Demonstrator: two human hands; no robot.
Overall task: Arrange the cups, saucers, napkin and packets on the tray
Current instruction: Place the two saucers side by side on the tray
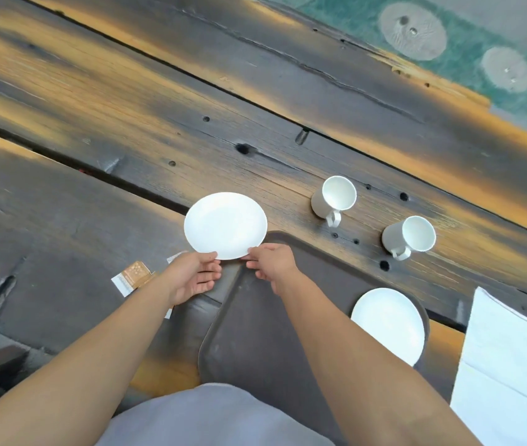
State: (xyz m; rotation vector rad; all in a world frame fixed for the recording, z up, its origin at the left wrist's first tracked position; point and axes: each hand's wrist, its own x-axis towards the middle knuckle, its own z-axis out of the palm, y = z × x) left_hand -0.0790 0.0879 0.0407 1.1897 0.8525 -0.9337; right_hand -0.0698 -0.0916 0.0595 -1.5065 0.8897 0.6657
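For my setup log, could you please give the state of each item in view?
Held saucer: pinched at its near rim by left hand and right hand.
Second saucer: lying on the tray.
Left cup, right cup: upright, empty, off tray.
Napkin: flat, off tray.
Packets: off tray, partly hidden.

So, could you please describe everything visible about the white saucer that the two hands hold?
The saucer is plain white, round, shallow and glossy, seemingly ceramic, with nothing on it. It faces upward, roughly level, over the far left corner of the dark tray and the wooden table. The left hand and the right hand pinch its near rim side by side. Whether its underside touches the tray cannot be told.
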